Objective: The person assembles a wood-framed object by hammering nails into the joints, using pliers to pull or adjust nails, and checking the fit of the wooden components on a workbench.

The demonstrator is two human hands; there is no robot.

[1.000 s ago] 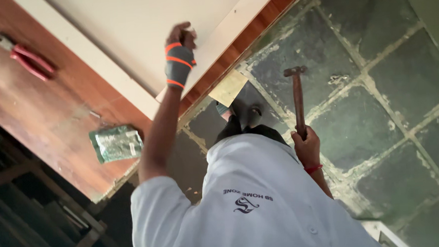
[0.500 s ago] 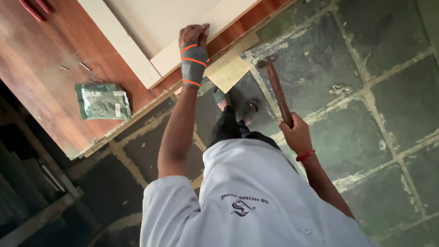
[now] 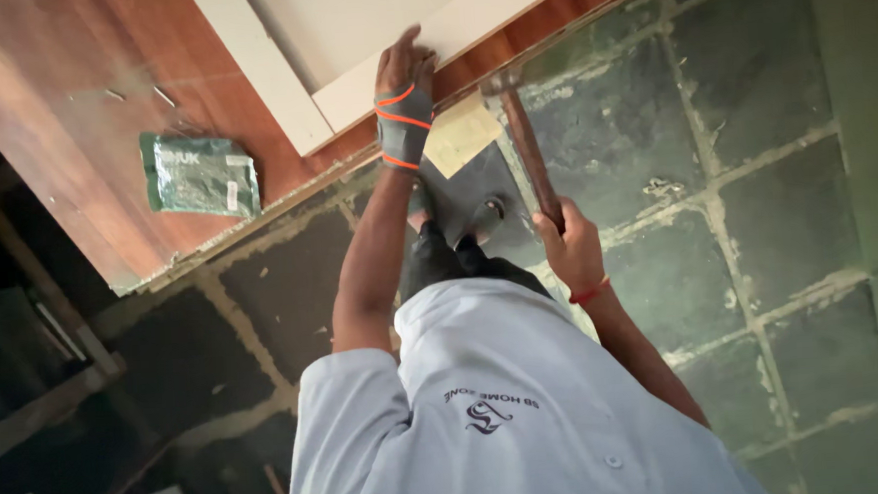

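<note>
My left hand (image 3: 405,70), in a grey wrist support with orange stripes, presses its fingers flat on the edge of a white board (image 3: 367,20) that lies on a brown wooden panel (image 3: 61,106). My right hand (image 3: 569,242) grips the wooden handle of a hammer (image 3: 526,147). The hammer's metal head sits close to the board's edge, just right of my left hand. A pale scrap of board (image 3: 461,136) lies under the hammer, at the panel's edge.
A green plastic packet (image 3: 200,174) lies on the brown panel to the left. The floor is dark green stone tile (image 3: 787,209) with pale rough joints. My white shirt (image 3: 498,414) fills the bottom. Dark timber and shadow lie at the far left.
The hammer's head has swung from out over the tiles to the board's edge beside my left hand. The view has shifted; the red pliers on the panel have left the frame.
</note>
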